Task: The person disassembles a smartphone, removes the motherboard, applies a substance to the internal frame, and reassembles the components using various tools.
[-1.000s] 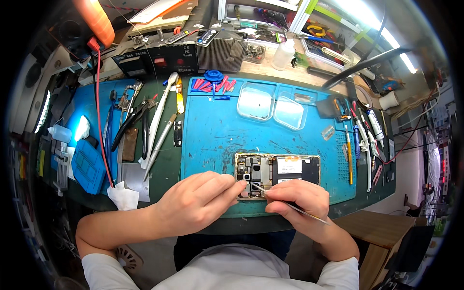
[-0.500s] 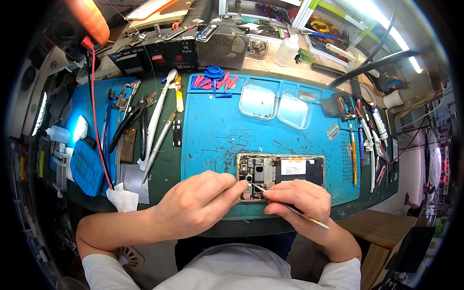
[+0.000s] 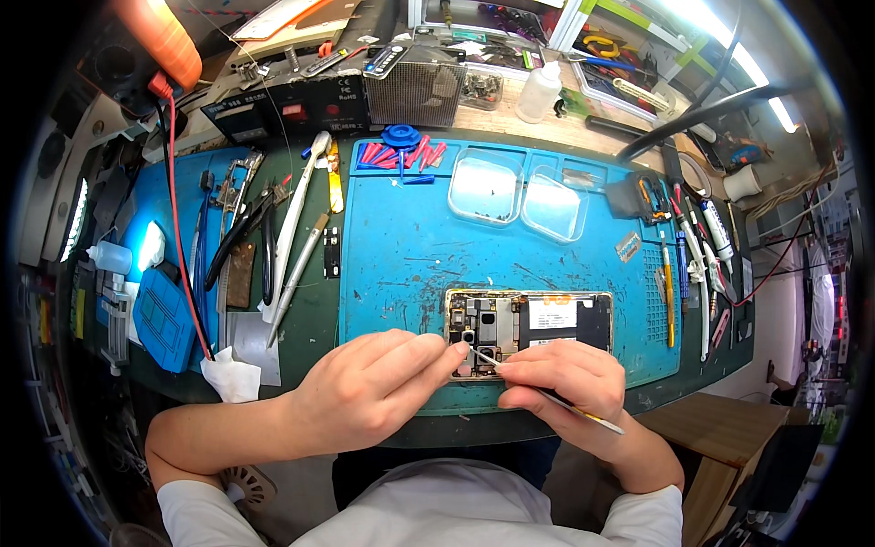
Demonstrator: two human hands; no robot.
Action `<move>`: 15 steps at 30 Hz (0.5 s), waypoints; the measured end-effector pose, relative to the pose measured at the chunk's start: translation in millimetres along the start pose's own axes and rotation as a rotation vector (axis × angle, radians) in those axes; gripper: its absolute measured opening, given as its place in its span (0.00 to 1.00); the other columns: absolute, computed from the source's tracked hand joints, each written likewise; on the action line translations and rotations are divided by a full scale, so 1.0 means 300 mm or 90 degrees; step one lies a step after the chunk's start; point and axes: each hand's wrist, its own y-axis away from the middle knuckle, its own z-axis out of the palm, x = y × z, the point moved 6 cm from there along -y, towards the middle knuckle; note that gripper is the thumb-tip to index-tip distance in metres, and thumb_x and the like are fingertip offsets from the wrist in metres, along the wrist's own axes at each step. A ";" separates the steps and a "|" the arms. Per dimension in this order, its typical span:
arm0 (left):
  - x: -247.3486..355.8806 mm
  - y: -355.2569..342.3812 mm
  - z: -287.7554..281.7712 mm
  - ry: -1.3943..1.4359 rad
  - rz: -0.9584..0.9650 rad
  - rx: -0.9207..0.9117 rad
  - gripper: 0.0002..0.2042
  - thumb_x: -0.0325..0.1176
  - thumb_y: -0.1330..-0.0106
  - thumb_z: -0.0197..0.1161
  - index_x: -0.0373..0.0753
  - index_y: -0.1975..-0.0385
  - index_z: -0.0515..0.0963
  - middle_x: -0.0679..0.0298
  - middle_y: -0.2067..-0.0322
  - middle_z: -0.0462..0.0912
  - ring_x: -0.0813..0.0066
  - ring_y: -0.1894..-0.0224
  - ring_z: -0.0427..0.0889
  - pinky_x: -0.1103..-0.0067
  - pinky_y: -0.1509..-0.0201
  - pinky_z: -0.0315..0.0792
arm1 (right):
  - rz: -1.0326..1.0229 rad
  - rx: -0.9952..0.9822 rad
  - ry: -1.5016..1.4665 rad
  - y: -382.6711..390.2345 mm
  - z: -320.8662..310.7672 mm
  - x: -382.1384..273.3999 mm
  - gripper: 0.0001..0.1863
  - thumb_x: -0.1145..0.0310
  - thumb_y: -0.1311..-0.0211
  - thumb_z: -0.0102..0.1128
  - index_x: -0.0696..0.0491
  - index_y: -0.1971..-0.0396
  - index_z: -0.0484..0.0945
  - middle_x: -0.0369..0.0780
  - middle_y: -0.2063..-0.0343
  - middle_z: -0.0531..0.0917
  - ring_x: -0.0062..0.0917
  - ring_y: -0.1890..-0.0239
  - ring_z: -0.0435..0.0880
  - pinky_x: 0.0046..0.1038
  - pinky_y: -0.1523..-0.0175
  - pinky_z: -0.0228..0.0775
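Observation:
An opened smartphone [image 3: 588, 319] lies face down on the blue mat, its camera parts and boards bare on the left and a black battery with a white label on the right. My left hand [image 3: 375, 387] is closed, thumb and forefinger pinched at the phone's left side beside a round camera lens; whatever lies between the fingertips is hidden. My right hand [image 3: 572, 381] grips a slim metal pry tool [image 3: 594, 418] like a pencil. Its tip rests among the camera parts, close to my left fingertips.
Two clear plastic trays [image 3: 486, 187] with tiny parts sit farther back on the blue mat [image 3: 410, 264]. Pink and blue caps [image 3: 401, 155] lie at its far left. Pliers [image 3: 244, 232], a brush and a pen-shaped tool are to the left. Screwdrivers and a yellow stick [image 3: 668, 292] line the right.
My left fingertips have shifted very slightly at the phone's left side. The right hand and tool have hardly moved, and the view has tilted a little.

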 end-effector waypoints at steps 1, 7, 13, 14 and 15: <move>0.002 0.001 -0.001 -0.001 0.009 0.001 0.22 0.20 0.48 0.73 0.29 0.49 0.84 0.61 0.60 0.79 0.68 0.67 0.81 0.74 0.66 0.78 | -0.001 0.001 0.000 0.001 0.001 0.001 0.16 0.70 0.46 0.80 0.57 0.58 0.87 0.43 0.64 0.90 0.34 0.65 0.91 0.29 0.63 0.82; 0.007 0.001 0.000 -0.010 0.027 0.003 0.21 0.20 0.48 0.73 0.29 0.50 0.85 0.61 0.60 0.79 0.68 0.67 0.82 0.75 0.65 0.79 | -0.004 -0.003 -0.003 -0.001 -0.001 0.000 0.15 0.70 0.45 0.80 0.58 0.59 0.87 0.44 0.64 0.90 0.34 0.65 0.91 0.29 0.63 0.82; 0.009 0.001 -0.002 -0.036 0.042 -0.041 0.21 0.26 0.42 0.67 0.25 0.48 0.83 0.60 0.57 0.78 0.69 0.60 0.84 0.76 0.58 0.81 | -0.009 -0.005 -0.006 -0.001 -0.003 -0.001 0.15 0.69 0.44 0.79 0.58 0.60 0.87 0.44 0.64 0.90 0.34 0.65 0.91 0.29 0.62 0.82; 0.010 0.002 -0.002 -0.037 0.041 -0.042 0.21 0.26 0.42 0.67 0.25 0.48 0.83 0.60 0.57 0.78 0.69 0.60 0.84 0.76 0.58 0.81 | -0.009 -0.006 -0.007 -0.001 -0.003 -0.002 0.15 0.69 0.44 0.79 0.58 0.60 0.87 0.44 0.64 0.90 0.34 0.65 0.91 0.29 0.62 0.82; 0.011 0.002 -0.003 -0.039 0.040 -0.043 0.21 0.26 0.42 0.67 0.25 0.48 0.83 0.60 0.57 0.78 0.69 0.60 0.84 0.76 0.58 0.81 | -0.010 -0.006 -0.007 -0.002 -0.003 -0.002 0.15 0.69 0.44 0.79 0.58 0.60 0.87 0.43 0.64 0.90 0.34 0.65 0.91 0.29 0.63 0.82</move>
